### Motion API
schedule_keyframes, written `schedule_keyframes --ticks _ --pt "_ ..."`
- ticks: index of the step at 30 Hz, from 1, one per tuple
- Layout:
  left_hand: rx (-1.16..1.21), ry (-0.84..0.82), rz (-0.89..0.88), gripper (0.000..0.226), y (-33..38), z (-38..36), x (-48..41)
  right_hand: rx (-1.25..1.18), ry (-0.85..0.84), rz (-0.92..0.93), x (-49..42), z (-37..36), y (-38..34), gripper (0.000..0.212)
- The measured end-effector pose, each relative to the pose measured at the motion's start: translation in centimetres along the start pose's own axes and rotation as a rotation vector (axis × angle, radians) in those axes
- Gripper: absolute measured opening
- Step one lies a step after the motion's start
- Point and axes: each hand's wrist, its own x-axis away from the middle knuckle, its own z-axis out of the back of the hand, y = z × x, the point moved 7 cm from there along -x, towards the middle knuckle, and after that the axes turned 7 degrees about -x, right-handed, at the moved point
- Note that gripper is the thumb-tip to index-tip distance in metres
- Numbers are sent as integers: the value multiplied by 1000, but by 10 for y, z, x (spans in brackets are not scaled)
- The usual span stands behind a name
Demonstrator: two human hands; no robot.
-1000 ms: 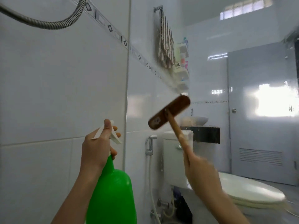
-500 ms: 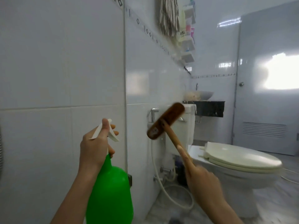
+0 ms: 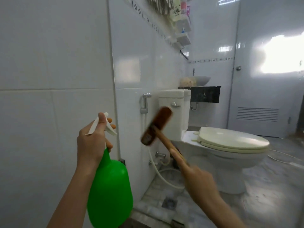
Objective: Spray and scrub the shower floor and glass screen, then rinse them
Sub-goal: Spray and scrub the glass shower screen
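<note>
My left hand (image 3: 92, 142) grips the white trigger head of a green spray bottle (image 3: 110, 191), held upright at lower centre-left. My right hand (image 3: 199, 180) holds the wooden handle of a brown scrub brush (image 3: 156, 125), whose head is raised and tilted in front of the toilet tank. The glass screen (image 3: 148, 66) stands edge-on just right of the bottle, and the bathroom shows through it. The grey marbled floor (image 3: 266, 191) with a square drain (image 3: 170, 203) lies below.
A white tiled wall (image 3: 49, 63) fills the left. Beyond the glass are a toilet (image 3: 230, 145) with closed lid, a bidet sprayer and hose (image 3: 144, 102), a basin on a dark counter (image 3: 199, 79), hanging shelves (image 3: 182, 22) and a grey door (image 3: 266, 79).
The view has tipped downward, bringing the floor and drain into sight and losing the shower hose. Both hands keep their grips; the brush sits lower against the toilet tank.
</note>
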Motion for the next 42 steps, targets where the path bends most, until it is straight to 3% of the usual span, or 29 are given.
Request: schedule_keyframes --ticks 4,10,14,17,24,27,30,36,39,42 --pt "-16 -5 5 34 1 -11 13 32 41 48 -63 0 -9 81" --pt "27 -59 16 36 5 -36 23 -152 102 -193 84 -6 75 94" --pt "5 -76 -7 38 8 -53 29 -94 340 -7 -12 52 43 81" --pt "26 -87 -7 37 10 -62 35 -139 397 -35 -62 89 39 61" --pt "64 -144 -19 33 16 -81 44 -245 422 -223 92 57 84 55" --pt "63 -155 -27 32 17 -90 50 -214 507 -143 26 96 75 63" --pt "69 -160 -24 33 16 -99 59 -258 566 -142 -11 128 80 57" --pt "97 -206 -24 36 21 -116 74 -313 548 -280 144 58 104 51" --pt "90 -214 -28 36 25 -121 77 -276 558 -228 104 82 104 64" --pt "80 -221 -17 39 29 -130 86 -265 617 -199 46 131 111 60"
